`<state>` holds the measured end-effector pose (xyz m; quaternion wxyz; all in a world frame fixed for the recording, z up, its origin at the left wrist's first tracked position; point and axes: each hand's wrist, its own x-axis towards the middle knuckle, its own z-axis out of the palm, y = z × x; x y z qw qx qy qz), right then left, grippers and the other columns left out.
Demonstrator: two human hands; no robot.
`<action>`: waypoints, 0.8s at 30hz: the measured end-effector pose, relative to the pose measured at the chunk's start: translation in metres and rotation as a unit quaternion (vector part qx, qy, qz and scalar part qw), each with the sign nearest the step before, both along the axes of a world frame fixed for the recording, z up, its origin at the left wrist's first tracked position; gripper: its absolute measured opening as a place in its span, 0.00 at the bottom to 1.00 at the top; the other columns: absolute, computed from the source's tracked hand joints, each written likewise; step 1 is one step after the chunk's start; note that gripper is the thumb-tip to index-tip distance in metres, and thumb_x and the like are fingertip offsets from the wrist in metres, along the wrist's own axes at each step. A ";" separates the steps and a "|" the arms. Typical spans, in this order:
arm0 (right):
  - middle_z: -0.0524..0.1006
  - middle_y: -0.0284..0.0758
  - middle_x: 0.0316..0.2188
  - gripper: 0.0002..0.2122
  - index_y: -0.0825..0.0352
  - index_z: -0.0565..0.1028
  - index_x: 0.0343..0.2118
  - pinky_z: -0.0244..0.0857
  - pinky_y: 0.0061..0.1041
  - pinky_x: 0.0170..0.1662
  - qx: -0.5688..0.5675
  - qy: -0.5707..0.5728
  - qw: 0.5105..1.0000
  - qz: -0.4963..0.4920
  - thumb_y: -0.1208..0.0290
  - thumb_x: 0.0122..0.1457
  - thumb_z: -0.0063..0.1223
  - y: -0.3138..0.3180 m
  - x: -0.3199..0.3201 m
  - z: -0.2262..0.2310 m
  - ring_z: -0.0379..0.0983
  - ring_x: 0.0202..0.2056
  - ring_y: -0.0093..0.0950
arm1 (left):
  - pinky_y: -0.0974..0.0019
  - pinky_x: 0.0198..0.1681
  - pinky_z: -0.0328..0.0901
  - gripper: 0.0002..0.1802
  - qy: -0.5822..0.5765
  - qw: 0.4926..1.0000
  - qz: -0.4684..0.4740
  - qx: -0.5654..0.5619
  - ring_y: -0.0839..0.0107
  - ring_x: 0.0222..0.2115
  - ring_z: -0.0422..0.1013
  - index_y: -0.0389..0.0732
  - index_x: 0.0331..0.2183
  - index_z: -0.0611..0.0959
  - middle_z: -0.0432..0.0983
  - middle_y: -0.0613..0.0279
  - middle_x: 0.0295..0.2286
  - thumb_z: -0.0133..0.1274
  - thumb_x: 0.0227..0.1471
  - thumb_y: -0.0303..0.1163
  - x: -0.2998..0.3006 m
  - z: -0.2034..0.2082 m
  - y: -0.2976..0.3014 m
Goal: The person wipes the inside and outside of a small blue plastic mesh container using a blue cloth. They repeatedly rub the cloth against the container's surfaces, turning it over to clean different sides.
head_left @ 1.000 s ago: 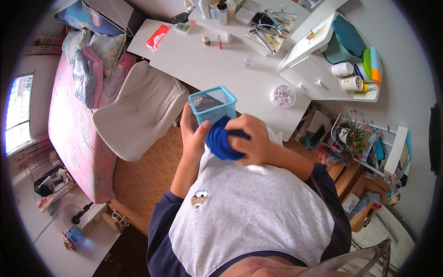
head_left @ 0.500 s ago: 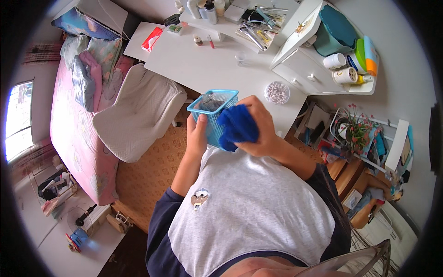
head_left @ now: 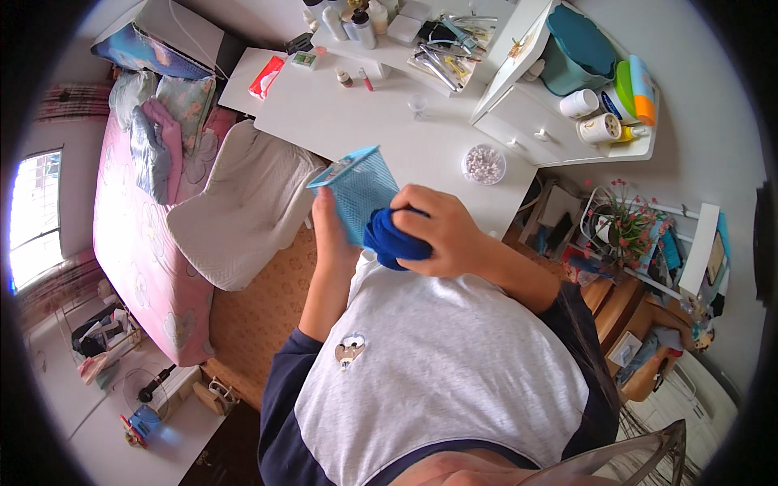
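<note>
A light-blue mesh plastic basket (head_left: 362, 190) is held up in front of my chest, tilted with its rim toward the left. My left hand (head_left: 331, 231) grips its left side, thumb up near the rim. A bunched dark-blue cloth (head_left: 395, 239) is in my right hand (head_left: 442, 231), fingers curled round it. The cloth presses against the basket's lower right side. What lies inside the basket is hidden from this angle.
Ahead is a white desk (head_left: 324, 113) with a round tub of cotton swabs (head_left: 485, 164), small bottles and a tray of tools (head_left: 446, 65). A quilted white chair (head_left: 243, 211) stands left, beside a pink bed (head_left: 146, 267). A potted plant (head_left: 620, 219) is at right.
The basket has tipped over to the left, so its opening no longer shows. My right hand and the cloth have shifted slightly left and down along its side.
</note>
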<state>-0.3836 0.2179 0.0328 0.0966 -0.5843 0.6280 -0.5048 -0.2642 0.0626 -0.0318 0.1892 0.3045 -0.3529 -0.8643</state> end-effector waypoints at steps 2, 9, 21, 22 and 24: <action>0.68 0.35 0.34 0.19 0.64 0.70 0.32 0.66 0.32 0.33 -0.014 -0.024 0.999 -0.039 0.70 0.34 0.65 -0.004 -0.004 0.002 0.70 0.34 0.36 | 0.65 0.49 0.63 0.38 -0.021 0.980 -0.043 -0.191 0.68 0.43 0.70 0.31 0.49 0.71 0.73 0.56 0.43 0.54 0.51 0.57 -0.003 0.003 0.010; 0.69 0.37 0.36 0.19 0.64 0.69 0.31 0.67 0.33 0.35 -0.076 0.018 0.995 -0.059 0.71 0.33 0.64 -0.004 -0.008 -0.001 0.70 0.35 0.38 | 0.65 0.43 0.69 0.41 0.011 0.999 -0.029 -0.037 0.69 0.41 0.72 0.32 0.48 0.71 0.73 0.56 0.41 0.53 0.49 0.60 -0.008 0.003 0.008; 0.65 0.45 0.48 0.16 0.73 0.68 0.39 0.59 0.32 0.52 -0.084 -0.166 0.969 -0.164 0.86 0.43 0.48 0.027 -0.038 -0.039 0.65 0.46 0.38 | 0.50 0.41 0.71 0.55 0.053 0.996 -0.035 0.055 0.49 0.42 0.71 0.35 0.55 0.66 0.68 0.41 0.47 0.43 0.42 0.75 -0.008 -0.007 0.003; 0.65 0.45 0.48 0.17 0.73 0.68 0.40 0.59 0.31 0.52 -0.072 -0.182 0.969 -0.150 0.86 0.43 0.48 0.029 -0.040 -0.037 0.65 0.47 0.37 | 0.51 0.41 0.71 0.56 0.068 0.995 -0.055 0.056 0.49 0.42 0.71 0.35 0.55 0.65 0.69 0.41 0.47 0.44 0.41 0.75 -0.010 -0.005 0.006; 0.64 0.42 0.49 0.23 0.71 0.64 0.49 0.58 0.29 0.53 -0.108 -0.281 0.950 -0.080 0.86 0.46 0.45 0.031 -0.036 -0.041 0.64 0.49 0.34 | 0.51 0.41 0.72 0.57 0.097 0.989 -0.095 0.057 0.49 0.42 0.71 0.34 0.55 0.65 0.69 0.41 0.46 0.45 0.40 0.75 -0.014 0.003 0.012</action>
